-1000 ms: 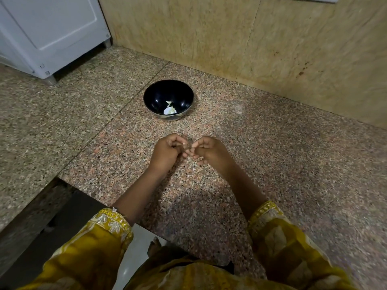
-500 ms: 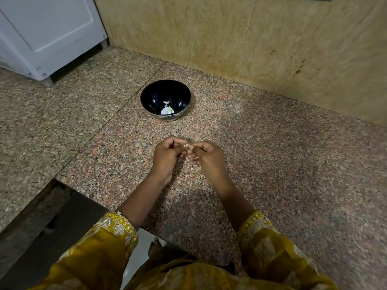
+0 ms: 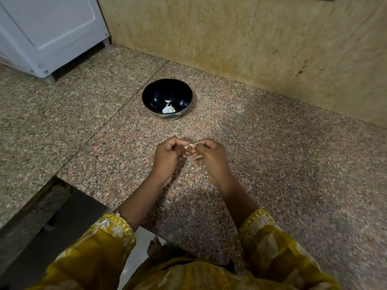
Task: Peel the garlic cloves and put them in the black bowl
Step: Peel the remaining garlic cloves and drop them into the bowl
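Left-hand grip point(image 3: 167, 158) and right-hand grip point(image 3: 211, 159), fingers curled, both pinch one small pale garlic clove point(image 3: 187, 147) just above the speckled pink granite worktop point(image 3: 282, 174). The glossy round black bowl point(image 3: 152, 91), holding pale garlic pieces point(image 3: 168, 109), stands beyond, apart from the beige stone wall point(image 3: 209, 38). The worktop's edge cuts under the left forearm.
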